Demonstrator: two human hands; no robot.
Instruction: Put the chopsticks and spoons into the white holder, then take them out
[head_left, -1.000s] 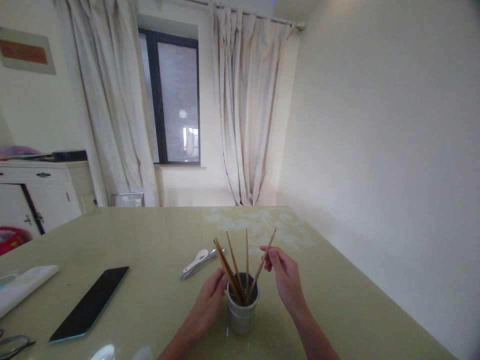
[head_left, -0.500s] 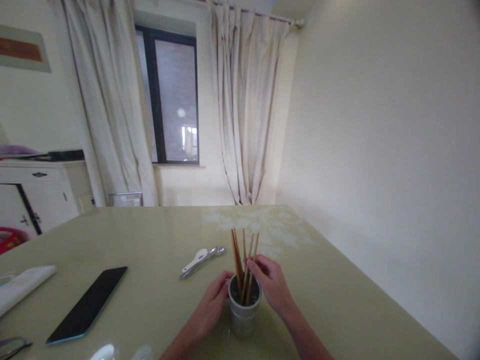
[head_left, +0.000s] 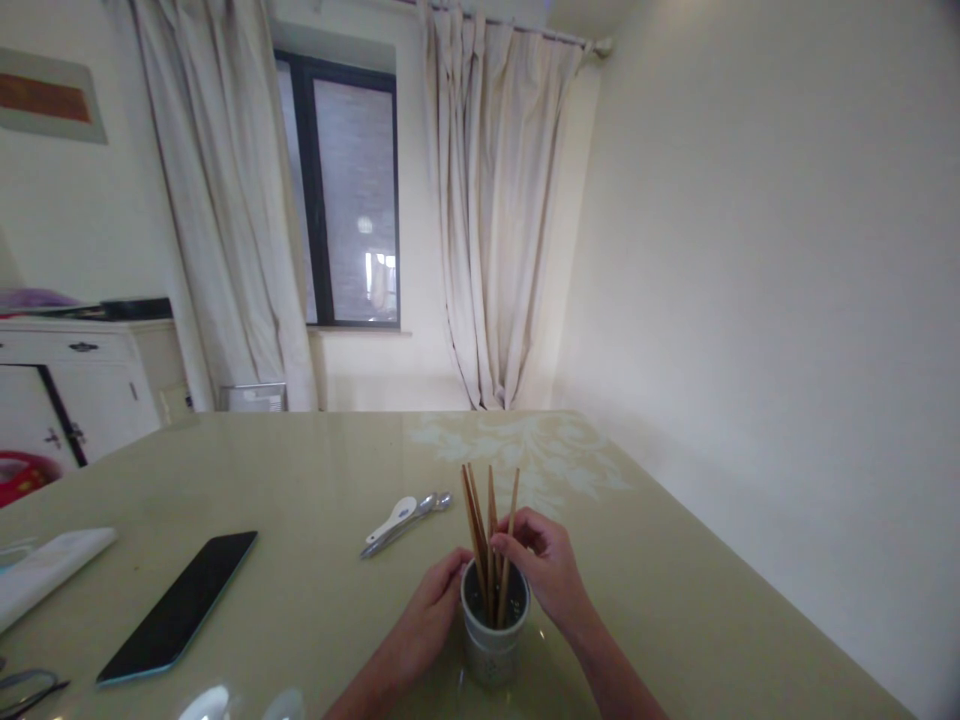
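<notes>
Now right hand (head_left: 551,570) fingers pinching chopsticks (head_left: 487,520), left hand (head_left: 427,610) steadying cup (head_left: 491,650)

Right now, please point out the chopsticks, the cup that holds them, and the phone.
chopsticks (head_left: 489,505): head view, upper part of the wooden sticks.
cup (head_left: 491,655): head view, front outer wall.
phone (head_left: 184,602): head view, middle of the dark screen.

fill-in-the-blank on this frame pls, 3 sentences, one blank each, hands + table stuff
1. The wooden chopsticks stand in a pale ____ on the table.
2. The right hand pinches the chopsticks, while the ____ hand touches the holder's side.
3. The dark phone lies flat, to the ____ of the spoons.

Missing words: cup; left; left
</notes>
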